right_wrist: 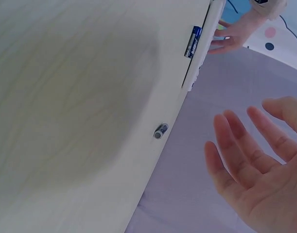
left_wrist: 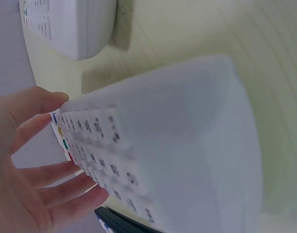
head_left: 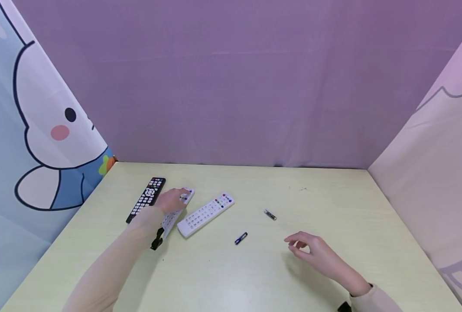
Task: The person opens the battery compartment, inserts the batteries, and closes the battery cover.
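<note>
On the left of the table, my left hand (head_left: 171, 201) reaches over a white remote control (head_left: 171, 219). In the left wrist view, the thumb lies on one long edge of this white remote (left_wrist: 187, 126) and the fingers are at the other. A black remote (head_left: 151, 190) lies just left of that hand, and a second white remote (head_left: 206, 214) lies slantwise to its right. My right hand (head_left: 313, 253) hovers at the right, fingers loosely bent, holding nothing. Two small batteries lie nearest it: a dark-blue battery (head_left: 241, 238) and a silver-and-black battery (head_left: 270, 214).
The pale wooden table (head_left: 332, 199) meets a purple cloth (head_left: 235, 86) along its back edge. A printed cartoon cloth (head_left: 51, 173) stands at the left, and a pale patterned cloth (head_left: 434, 182) closes off the right side.
</note>
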Tool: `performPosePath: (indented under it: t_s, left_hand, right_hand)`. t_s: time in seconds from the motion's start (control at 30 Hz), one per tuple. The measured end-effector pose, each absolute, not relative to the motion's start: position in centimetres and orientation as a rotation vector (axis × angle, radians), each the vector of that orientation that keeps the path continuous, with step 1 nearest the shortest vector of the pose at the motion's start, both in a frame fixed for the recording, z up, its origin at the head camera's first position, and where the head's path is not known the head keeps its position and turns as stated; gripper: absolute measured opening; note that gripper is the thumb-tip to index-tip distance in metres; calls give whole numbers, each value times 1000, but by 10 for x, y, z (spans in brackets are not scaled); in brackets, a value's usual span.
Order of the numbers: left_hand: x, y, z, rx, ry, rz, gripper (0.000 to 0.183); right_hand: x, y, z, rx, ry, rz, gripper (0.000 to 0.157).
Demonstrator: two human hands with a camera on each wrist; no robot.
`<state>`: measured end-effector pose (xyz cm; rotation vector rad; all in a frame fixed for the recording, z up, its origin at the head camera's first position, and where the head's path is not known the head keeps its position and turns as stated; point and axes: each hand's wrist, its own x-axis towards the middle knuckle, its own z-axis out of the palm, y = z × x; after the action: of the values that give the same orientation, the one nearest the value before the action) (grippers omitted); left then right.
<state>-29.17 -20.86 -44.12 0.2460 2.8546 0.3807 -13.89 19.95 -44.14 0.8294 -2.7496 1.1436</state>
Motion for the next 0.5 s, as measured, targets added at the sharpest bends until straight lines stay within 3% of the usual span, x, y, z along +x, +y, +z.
performPosePath:
  t_s: [0.5]
  left_hand:
    - [-288, -212, -436, 290, 2843, 436, 46]
  right_hand:
    - [-139, 201, -443, 845, -2764, 1145, 15]
